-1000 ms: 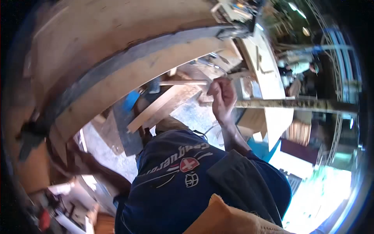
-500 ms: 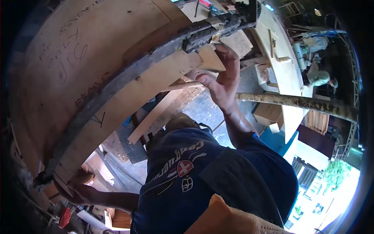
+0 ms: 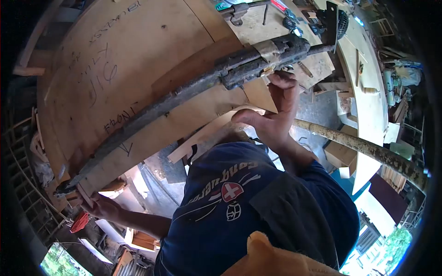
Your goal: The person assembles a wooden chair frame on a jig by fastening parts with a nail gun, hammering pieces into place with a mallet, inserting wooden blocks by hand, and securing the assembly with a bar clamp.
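Note:
A long, dark, worn bar clamp (image 3: 184,94) runs diagonally across a large plywood panel (image 3: 138,50) with handwriting on it, including "FRONT" and an arrow. At the clamp's lower left end, my left hand (image 3: 101,207) has its fingers closed round the jaw end and the panel's edge. By the screw head, my right hand (image 3: 276,108) curls its fingers up against the clamp, thumb apart, beside a pale wood corner (image 3: 260,95). Parts of the fingers on both hands are hidden behind the clamp and wood.
A rusty pipe (image 3: 363,145) slants past on the right. Beyond it are a long pale board (image 3: 368,106) with tools on it and a cardboard box (image 3: 341,154). Another clamp (image 3: 237,14) lies at the top. A loose wood strip (image 3: 198,140) shows below the panel.
The view has shifted and turned, so panel, clamp and hands appear further right. More of the clamp's screw and handle shows. Both hands stay at the clamp's ends.

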The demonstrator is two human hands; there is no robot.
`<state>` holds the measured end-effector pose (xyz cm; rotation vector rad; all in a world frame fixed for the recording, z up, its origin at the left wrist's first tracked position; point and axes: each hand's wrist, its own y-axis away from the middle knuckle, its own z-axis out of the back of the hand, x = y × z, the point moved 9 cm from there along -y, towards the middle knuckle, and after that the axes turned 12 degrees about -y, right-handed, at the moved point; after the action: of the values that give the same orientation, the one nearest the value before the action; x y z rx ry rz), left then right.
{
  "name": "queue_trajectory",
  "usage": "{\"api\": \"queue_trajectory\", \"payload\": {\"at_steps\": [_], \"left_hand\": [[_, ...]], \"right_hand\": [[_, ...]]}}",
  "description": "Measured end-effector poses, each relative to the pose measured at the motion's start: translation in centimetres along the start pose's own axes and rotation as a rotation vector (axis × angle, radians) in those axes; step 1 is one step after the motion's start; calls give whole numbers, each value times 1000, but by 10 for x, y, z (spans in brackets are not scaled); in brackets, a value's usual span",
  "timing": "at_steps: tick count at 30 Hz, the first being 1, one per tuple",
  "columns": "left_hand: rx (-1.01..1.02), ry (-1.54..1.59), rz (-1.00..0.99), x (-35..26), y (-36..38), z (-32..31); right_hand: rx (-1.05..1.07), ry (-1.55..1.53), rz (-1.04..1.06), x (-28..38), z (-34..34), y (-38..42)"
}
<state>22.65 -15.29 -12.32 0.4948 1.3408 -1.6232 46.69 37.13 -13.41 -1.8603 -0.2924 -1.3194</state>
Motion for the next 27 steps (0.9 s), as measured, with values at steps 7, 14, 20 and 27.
{"api": "queue_trajectory", "payload": {"at_steps": [7, 14, 20, 27], "left_hand": [[-25, -73, -10, -2, 4, 0], [-123, -130, 51, 8, 13, 8], [-156, -235, 56, -2, 17, 6], [-142, -218, 25, 4, 23, 12]], "right_hand": [[-254, -358, -90, -29, 0, 23], [-270, -255, 235, -9, -7, 11], [-206, -215, 353, 0, -18, 17], [-253, -213, 287, -6, -4, 18]]}}
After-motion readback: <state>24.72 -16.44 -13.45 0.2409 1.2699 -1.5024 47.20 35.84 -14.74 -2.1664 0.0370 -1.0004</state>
